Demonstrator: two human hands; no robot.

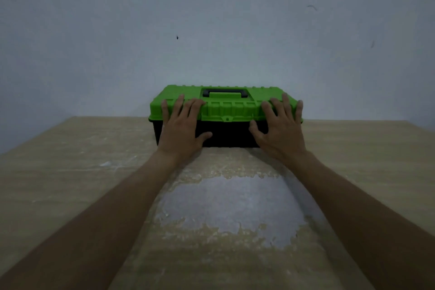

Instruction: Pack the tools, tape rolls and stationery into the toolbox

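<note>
Pale wood table, its worn patch nearest. Beyond it, the left hand and right hand lie spread, fingers flat over the front edge of the toolbox, seemingly shut, standing against the wall.

Toolbox: green lid shut, black base, handle folded flat, upright on table.

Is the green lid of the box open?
No, the green lid sits flat and shut on the black base, with the left hand and right hand spread over its front edge.
</note>
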